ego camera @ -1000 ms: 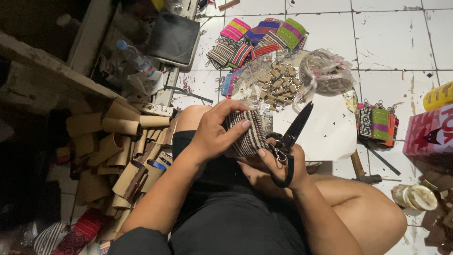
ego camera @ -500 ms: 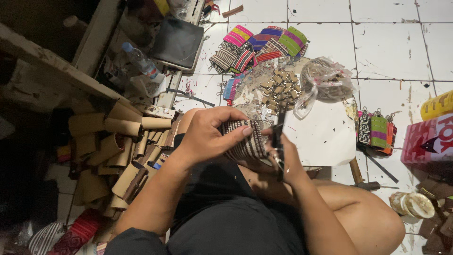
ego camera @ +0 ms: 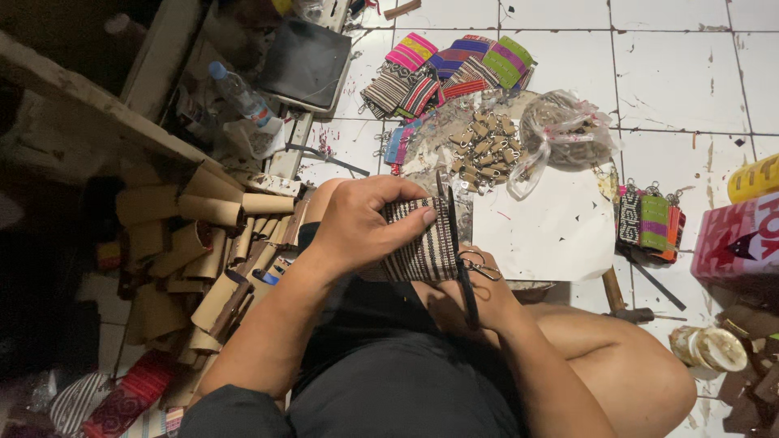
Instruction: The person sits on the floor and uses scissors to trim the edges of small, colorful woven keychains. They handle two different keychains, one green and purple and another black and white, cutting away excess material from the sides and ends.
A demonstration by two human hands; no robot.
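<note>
L hand (ego camera: 361, 231) in a clenched grip on a small striped woven pouch (ego camera: 422, 251), brown/cream w/ dark bands, held above the lap approx. mid-frame; thumb lies across its top edge, fingers curl over the near side. R hand (ego camera: 475, 296) sits just under and right of the pouch, its grip grasping black scissors (ego camera: 461, 259); the blades run upright along the pouch's right edge, touching or v. close, can't tell if blades are apart. Behind the hands, on the white tiled floor (ego camera: 673, 73), a white sheet (ego camera: 544, 231) lies flat. Above it a heap of small tan tags w/ metal clips (ego camera: 483, 146), and beside that a clear plastic bag (ego camera: 564, 134) w/ more bits inside. Further back, a row of bright woven pouches (ego camera: 454, 69), pink, blue, green, red. Right of the sheet, 3 or so finished pouches w/ key rings (ego camera: 649, 223). Far right a red box (ego camera: 738, 243) and a yellow item at the edge. On the left, a pile of cardboard tubes (ego camera: 187, 243), a plastic water bottle (ego camera: 239, 97) and a dark tray (ego camera: 304, 61).
</note>
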